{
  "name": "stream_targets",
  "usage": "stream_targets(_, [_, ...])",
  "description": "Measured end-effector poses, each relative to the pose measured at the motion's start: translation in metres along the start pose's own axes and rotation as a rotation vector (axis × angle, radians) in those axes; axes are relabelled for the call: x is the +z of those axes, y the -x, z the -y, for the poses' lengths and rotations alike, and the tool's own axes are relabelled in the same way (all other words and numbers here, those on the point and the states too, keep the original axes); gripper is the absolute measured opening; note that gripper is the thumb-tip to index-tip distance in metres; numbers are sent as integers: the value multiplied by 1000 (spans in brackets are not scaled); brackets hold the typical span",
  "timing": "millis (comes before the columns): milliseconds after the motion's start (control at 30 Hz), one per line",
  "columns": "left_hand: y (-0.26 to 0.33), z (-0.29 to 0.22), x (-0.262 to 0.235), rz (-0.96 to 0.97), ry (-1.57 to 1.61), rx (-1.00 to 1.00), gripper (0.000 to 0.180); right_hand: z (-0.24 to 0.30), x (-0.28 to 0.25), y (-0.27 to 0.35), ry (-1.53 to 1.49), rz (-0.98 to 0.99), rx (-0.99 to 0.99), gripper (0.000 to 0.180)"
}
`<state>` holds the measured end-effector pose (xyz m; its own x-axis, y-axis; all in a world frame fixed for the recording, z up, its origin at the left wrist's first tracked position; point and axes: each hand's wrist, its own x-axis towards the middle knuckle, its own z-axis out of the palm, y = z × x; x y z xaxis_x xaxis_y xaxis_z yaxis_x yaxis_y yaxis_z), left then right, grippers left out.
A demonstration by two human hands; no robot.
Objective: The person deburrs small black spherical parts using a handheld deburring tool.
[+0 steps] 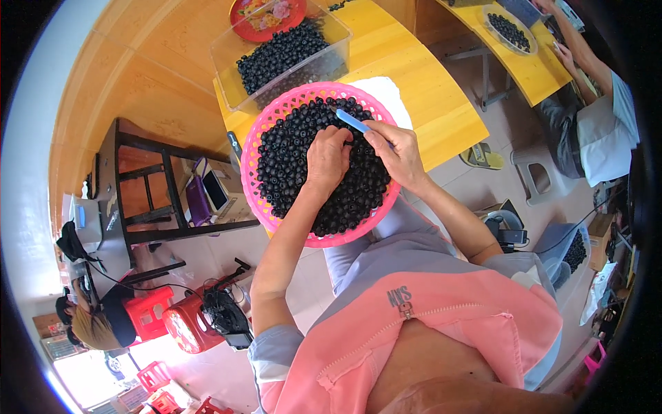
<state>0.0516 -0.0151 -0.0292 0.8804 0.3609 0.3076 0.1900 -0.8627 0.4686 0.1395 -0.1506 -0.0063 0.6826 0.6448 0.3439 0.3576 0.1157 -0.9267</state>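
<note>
A round pink plastic basket (256, 131) full of dark berries (289, 159) rests on my lap against the edge of a yellow table. My left hand (327, 157) lies on the berries near the middle of the basket, fingers curled over a few of them. My right hand (394, 153) is just to its right, holding a thin blue tool (353, 122) whose tip points up and left over the berries.
A clear plastic tub (231, 52) of the same berries and a red patterned plate (265, 15) stand on the yellow table (441, 103) beyond the basket. Another person (593, 103) sits at a second table, top right. Dark shelf, red stools to my left.
</note>
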Motion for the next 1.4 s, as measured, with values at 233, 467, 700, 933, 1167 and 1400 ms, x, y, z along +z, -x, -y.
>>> stream_targets(233, [-5,20,-33,6,1302,-423,20,-2,-1,1,34,6,-17,26])
stream_targets(467, [-3,25,-44,-1,1829,-386,14,-3,-1,3,55,29,-128,20])
stream_targets(700, [-3,23,-44,-10,1806,-366,13,0,-1,0,141,103,-164,17])
stream_targets(933, [-2,22,-44,-5,1776,-338,13,0,0,0,152,100,-181,17])
stream_targets(1167, [-1,19,-44,1,1720,-343,13,2,-2,1,166,113,-148,17])
stream_targets(1400, [-1,20,-43,-3,1739,-343,11,1,-1,0,139,121,-146,18])
